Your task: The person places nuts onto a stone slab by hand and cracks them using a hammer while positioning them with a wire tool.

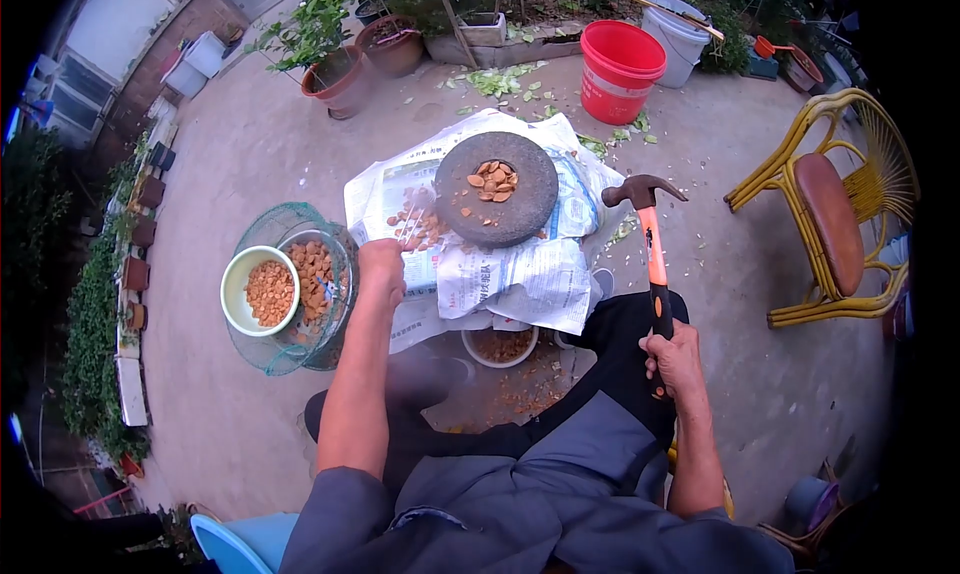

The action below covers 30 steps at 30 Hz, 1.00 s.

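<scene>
My right hand [676, 358] is wrapped round the black grip of a claw hammer [655, 254], its head raised to the right of the newspaper. My left hand [382, 271] is closed at the newspaper's left edge, with thin pale sticks or prongs rising from it toward brown shell pieces [425, 224]. A round grey stone [465, 221] lies on the newspaper [515, 284], with brown nuts or shells [493, 179] in its middle. Left of my left hand, a pale green bowl [234, 314] of small brown pieces stands beside a bowl of larger ones [312, 274] in a green mesh basket [262, 359].
A white bowl [490, 359] of brown bits stands on the ground below the newspaper. A red bucket [620, 69] and a white bucket [675, 39] are behind. At right is a yellow-framed chair [830, 219]. Potted plants [335, 79] stand at the back left.
</scene>
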Each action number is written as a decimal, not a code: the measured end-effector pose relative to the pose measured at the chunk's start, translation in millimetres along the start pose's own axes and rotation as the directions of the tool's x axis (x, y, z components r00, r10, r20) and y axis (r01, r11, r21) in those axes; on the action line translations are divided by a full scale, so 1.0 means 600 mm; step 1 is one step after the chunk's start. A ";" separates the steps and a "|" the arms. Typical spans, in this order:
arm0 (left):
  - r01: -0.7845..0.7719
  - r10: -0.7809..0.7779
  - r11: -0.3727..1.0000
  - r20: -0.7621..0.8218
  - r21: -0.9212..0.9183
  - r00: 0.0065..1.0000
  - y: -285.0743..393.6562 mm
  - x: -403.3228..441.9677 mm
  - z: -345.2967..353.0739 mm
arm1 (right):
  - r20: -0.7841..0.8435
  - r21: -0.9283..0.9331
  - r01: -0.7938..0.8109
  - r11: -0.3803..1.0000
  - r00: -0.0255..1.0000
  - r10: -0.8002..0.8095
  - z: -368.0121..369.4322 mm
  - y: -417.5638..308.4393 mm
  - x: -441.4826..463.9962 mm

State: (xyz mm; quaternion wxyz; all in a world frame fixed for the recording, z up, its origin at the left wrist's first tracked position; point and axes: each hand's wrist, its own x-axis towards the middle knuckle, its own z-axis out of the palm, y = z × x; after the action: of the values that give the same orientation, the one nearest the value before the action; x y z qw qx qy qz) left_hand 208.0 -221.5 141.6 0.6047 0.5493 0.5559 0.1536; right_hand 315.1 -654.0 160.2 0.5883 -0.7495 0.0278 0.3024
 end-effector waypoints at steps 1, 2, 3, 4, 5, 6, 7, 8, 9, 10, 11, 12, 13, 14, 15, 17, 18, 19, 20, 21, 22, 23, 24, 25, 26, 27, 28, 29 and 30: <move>0.011 -0.010 1.000 0.038 -0.021 0.999 0.004 -0.004 0.012 | 0.000 -0.002 0.002 1.000 1.000 -0.002 0.000 0.000 0.000; 0.022 -0.023 1.000 0.055 0.006 0.998 0.009 -0.008 0.026 | 0.004 -0.012 0.002 1.000 1.000 -0.002 -0.001 0.000 0.001; 0.033 -0.035 0.999 0.072 0.034 0.997 0.016 -0.013 0.042 | 0.008 -0.022 0.001 1.000 1.000 -0.001 -0.002 0.001 0.002; 0.043 -0.048 0.997 0.088 0.062 0.995 0.020 -0.016 0.055 | 0.012 -0.032 0.001 0.999 1.000 -0.001 -0.003 0.002 0.002; 0.065 -0.070 0.996 0.095 0.053 0.993 0.018 -0.013 0.066 | 0.015 -0.033 0.002 0.999 1.000 -0.002 -0.003 0.001 0.001; 0.076 -0.082 0.995 0.102 0.066 0.991 0.015 -0.011 0.067 | 0.017 -0.034 0.003 0.999 1.000 -0.002 -0.003 0.001 0.000; 0.087 -0.095 0.993 0.110 0.080 0.989 0.011 -0.011 0.067 | 0.018 -0.034 0.002 0.999 1.000 -0.002 -0.004 0.001 -0.001; 0.098 -0.109 0.991 0.118 0.096 0.987 0.004 -0.009 0.066 | 0.013 -0.039 0.002 0.999 1.000 -0.002 -0.005 0.000 -0.003; 0.165 -0.188 0.978 0.203 0.124 0.961 -0.004 0.004 0.044 | 0.008 -0.042 0.001 0.999 1.000 -0.001 -0.006 -0.001 -0.004; 0.184 -0.207 0.975 0.223 0.122 0.953 -0.006 0.003 0.026 | 0.006 -0.045 0.001 0.999 1.000 0.000 -0.006 -0.002 -0.004; 0.202 -0.226 0.972 0.241 0.120 0.944 -0.009 0.000 0.010 | 0.010 -0.030 -0.008 1.000 1.000 0.008 -0.007 -0.003 -0.003; 0.220 -0.244 0.968 0.258 0.119 0.935 -0.008 -0.009 0.002 | 0.014 -0.015 -0.016 1.000 1.000 0.016 -0.008 -0.003 -0.002; 0.202 -0.235 0.963 0.192 0.177 0.953 -0.005 -0.018 -0.003 | 0.016 -0.001 -0.024 1.000 1.000 0.024 -0.009 -0.003 -0.002; 0.199 -0.232 0.965 0.205 0.169 0.951 0.002 -0.020 -0.007 | 0.016 0.000 -0.025 1.000 1.000 0.025 -0.009 -0.001 -0.001; 0.195 -0.228 0.967 0.218 0.161 0.949 0.013 -0.023 -0.014 | 0.015 0.001 -0.026 1.000 1.000 0.026 -0.009 0.000 0.000; 0.193 -0.207 0.977 0.201 0.088 0.957 0.031 -0.030 -0.009 | 0.016 0.006 -0.028 1.000 0.999 0.028 -0.008 0.000 0.001; 0.185 -0.187 0.982 0.217 0.029 0.958 0.036 -0.024 0.002 | 0.017 0.011 -0.028 1.000 0.999 0.028 -0.007 -0.001 0.000; 0.179 -0.167 0.983 0.231 -0.031 0.958 0.041 -0.014 0.014 | 0.017 0.014 -0.028 1.000 0.999 0.028 -0.006 -0.003 0.000; 0.173 -0.146 0.981 0.245 -0.091 0.958 0.046 0.000 0.026 | 0.017 0.011 -0.027 1.000 1.000 0.026 -0.005 -0.004 0.000; 0.184 -0.161 0.980 0.246 -0.073 0.956 0.042 0.031 0.041 | 0.018 0.008 -0.027 1.000 0.999 0.026 -0.004 -0.005 -0.001; 0.194 -0.175 0.979 0.247 -0.057 0.953 0.032 0.074 0.059 | 0.018 0.003 -0.025 1.000 1.000 0.025 -0.004 -0.006 -0.002; 0.206 -0.190 0.978 0.248 -0.040 0.950 0.024 0.096 0.069 | 0.021 -0.005 -0.022 1.000 1.000 0.022 -0.003 -0.006 -0.002; 0.208 -0.198 0.978 0.241 -0.016 0.950 0.023 0.096 0.071 | 0.022 -0.013 -0.017 1.000 1.000 0.018 -0.003 -0.006 -0.001; 0.211 -0.207 0.978 0.235 0.010 0.950 0.022 0.095 0.073 | 0.022 -0.019 -0.015 1.000 1.000 0.015 -0.004 -0.006 -0.002; 0.212 -0.215 0.977 0.227 0.037 0.950 0.021 0.094 0.076 | 0.022 -0.018 -0.018 1.000 1.000 0.018 -0.005 -0.006 -0.003; 0.204 -0.210 0.978 0.193 0.052 0.958 0.037 0.044 0.076 | 0.023 -0.014 -0.020 1.000 1.000 0.021 -0.006 -0.007 -0.003; 0.197 -0.205 0.978 0.159 0.067 0.966 0.055 -0.010 0.077 | 0.026 -0.011 -0.024 1.000 0.999 0.024 -0.006 -0.008 -0.002; 0.207 -0.224 0.972 0.171 0.112 0.959 0.048 -0.020 0.059 | 0.026 -0.001 -0.026 1.000 0.999 0.027 -0.007 -0.005 -0.001; 0.216 -0.243 0.964 0.182 0.156 0.953 0.039 -0.028 0.040 | 0.025 0.008 -0.030 1.000 0.999 0.029 -0.009 0.000 0.001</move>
State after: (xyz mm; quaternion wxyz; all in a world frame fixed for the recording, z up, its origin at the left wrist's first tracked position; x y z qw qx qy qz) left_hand 232.7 -238.5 164.0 0.6327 0.5330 0.5617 -0.0117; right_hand 318.0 -658.6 160.6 0.5873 -0.7426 0.0328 0.3202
